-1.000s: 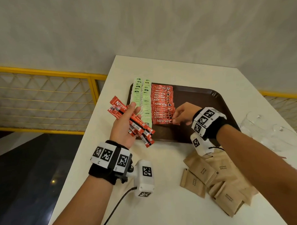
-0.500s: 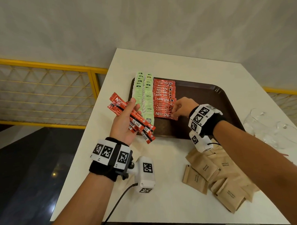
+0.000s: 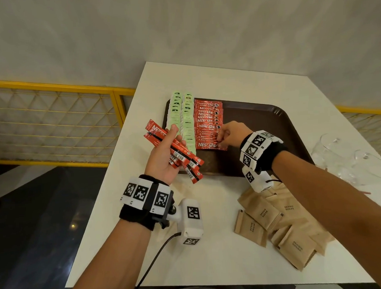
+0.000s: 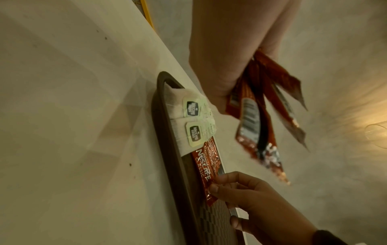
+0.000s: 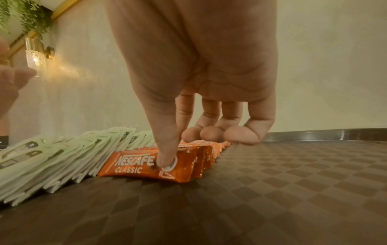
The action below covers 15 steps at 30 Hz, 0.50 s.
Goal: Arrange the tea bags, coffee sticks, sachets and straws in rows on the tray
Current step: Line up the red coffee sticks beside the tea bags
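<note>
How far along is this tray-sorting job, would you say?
Roughly halfway, I'd guess. Done: two rows of green tea bags on the tray, and a partly built row of red coffee sticks beside them. In hand: the right hand is setting the nearest stick, while the left hand holds a bundle of coffee sticks. Left: the brown sugar sachets on the table. No straws are clearly visible.

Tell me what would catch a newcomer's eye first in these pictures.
Probably the fan of red coffee sticks that the left hand grips above the tray's near left corner. Next, the right hand touching the front stick of the red row on the brown tray, beside two rows of green tea bags.
</note>
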Motion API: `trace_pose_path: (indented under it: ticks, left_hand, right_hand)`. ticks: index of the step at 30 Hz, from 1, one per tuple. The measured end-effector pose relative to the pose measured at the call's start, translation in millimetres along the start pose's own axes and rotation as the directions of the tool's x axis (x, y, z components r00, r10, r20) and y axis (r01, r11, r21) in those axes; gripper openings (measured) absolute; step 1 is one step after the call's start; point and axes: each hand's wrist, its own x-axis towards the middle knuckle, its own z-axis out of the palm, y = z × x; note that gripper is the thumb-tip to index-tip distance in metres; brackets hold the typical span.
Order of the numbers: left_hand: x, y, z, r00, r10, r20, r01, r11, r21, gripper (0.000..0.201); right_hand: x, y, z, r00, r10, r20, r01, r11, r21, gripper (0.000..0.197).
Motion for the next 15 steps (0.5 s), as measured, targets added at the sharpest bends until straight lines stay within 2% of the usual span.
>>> trace_pose_path:
  ticks: [7, 13, 15]
  left_hand:
    - [3.5, -2.1, 4.3, 0.998, -0.034, 0.06, 0.036, 0.999, -0.036, 0.038]
    - [3.5, -1.6, 6.2, 0.996, -0.013, 0.094, 0.003, 0.994, 0.111, 0.04]
    - [3.1, -1.3, 6.5, 0.997, -0.007, 0.077, -0.003, 0.991, 0.134, 0.041]
  right_hand:
    - [-1.6, 3.1, -2.4, 1.0, -0.015, -0.015, 0.015, 0.999, 0.038, 0.02]
    - [-5.0, 5.1, -6.9, 0.99, -0.074, -0.12, 0.096, 0.977, 0.192, 0.004]
    - [-10.1, 1.5, -8.0, 0.982, -0.132, -0.134, 0.165, 0.947, 0.276, 0.012]
